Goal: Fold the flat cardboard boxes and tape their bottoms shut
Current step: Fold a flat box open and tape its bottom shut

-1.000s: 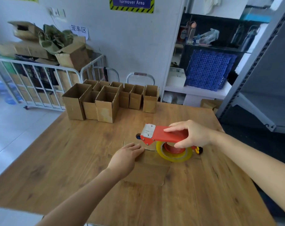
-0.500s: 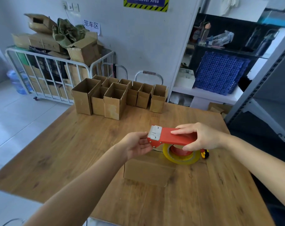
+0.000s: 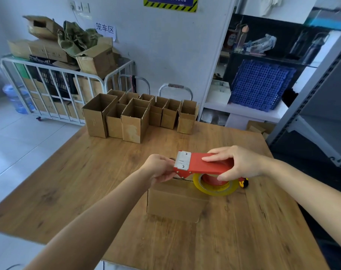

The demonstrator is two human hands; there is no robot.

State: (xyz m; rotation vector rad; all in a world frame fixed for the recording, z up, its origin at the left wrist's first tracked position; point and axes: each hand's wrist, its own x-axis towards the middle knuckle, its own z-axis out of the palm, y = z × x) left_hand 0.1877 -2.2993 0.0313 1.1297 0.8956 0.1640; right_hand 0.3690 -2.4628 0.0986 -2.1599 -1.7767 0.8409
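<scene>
Right hand (image 3: 242, 164) is gripping red tape dispenser (image 3: 204, 163), fingers curled round handle. Left hand (image 3: 159, 168) is pinching its blade end at 9 o'clock. Cardboard box (image 3: 175, 201) is sitting just under, 6 o'clock, on table (image 3: 87, 182).

Blue sign (image 3: 170, 0) with a yellow-black striped border, top centre, on the white wall (image 3: 165, 55): cut by the frame edge, reads "Turnover Area", first letter clipped. White paper label (image 3: 105, 29), upper left, same wall: "笼车区". Print on stacked cartons (image 3: 48, 52), left: too small to read.
</scene>
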